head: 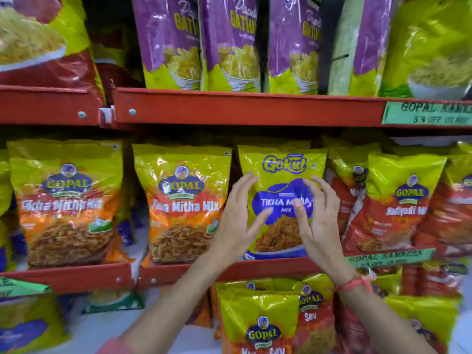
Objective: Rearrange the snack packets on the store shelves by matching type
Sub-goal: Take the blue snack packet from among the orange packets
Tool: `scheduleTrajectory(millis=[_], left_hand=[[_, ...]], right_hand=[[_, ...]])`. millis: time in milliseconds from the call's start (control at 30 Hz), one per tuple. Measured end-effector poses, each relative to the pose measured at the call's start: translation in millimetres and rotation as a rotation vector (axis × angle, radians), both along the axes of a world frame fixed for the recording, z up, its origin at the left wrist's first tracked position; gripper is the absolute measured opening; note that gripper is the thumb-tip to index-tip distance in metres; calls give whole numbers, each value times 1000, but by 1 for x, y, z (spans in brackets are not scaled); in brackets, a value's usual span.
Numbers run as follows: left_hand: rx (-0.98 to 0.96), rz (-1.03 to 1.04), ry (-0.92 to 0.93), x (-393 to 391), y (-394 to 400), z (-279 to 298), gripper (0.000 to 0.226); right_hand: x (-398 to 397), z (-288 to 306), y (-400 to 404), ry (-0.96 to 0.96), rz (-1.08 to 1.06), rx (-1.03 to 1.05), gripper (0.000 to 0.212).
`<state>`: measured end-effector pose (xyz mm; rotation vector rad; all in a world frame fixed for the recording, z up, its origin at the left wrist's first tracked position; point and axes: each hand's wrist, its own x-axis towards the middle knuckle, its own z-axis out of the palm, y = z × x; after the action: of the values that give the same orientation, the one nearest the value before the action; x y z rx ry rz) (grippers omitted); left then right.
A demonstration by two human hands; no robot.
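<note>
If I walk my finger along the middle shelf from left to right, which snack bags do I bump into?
First Gopal Tikha Mitha Mix bag → second Gopal Tikha Mitha Mix bag → Gokul Tikha Mitha Mix bag, with the left hand and right hand spread open in front of it → red Gopal Nadiyadi Mix bag.

Three purple Gathiya packets (pixel 229 44), two Tikha Mitha Mix packets (pixel 67 203).

We have a single head-worn view. It faces the red shelves (pixel 242 108) squarely and close, angled slightly down. Both forearms enter from the bottom edge. We have no second view to compare.
</note>
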<state>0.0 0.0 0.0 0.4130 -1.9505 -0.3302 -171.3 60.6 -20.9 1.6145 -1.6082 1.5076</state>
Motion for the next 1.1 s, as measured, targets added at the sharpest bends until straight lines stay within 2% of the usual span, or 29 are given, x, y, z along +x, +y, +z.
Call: scheduleTrajectory(millis=[100,200,267,333,600,900,1100], left_hand=[[252,26,-77,-9,3,-19,97],[459,13,-88,-18,0,-39,111],[565,13,-81,-18,-9,-44,99],[606,40,-57,-17,-15,-46,76],[594,-57,40,0,-12,-37,59],[539,-181,85,46,20,-14,66],[577,-201,85,104,40,-27,58]], right_hand=[[-18,-19,2,-216,47,139,70],[-25,-34,5,-460,271,314,83],[-32,-36,5,-574,377,334,75],[-41,-40,1,-627,363,313,57],[-29,-28,11,-649,412,151,44],[20,-15,50,-639,477,49,46],[76,-28,70,-641,482,52,43]])
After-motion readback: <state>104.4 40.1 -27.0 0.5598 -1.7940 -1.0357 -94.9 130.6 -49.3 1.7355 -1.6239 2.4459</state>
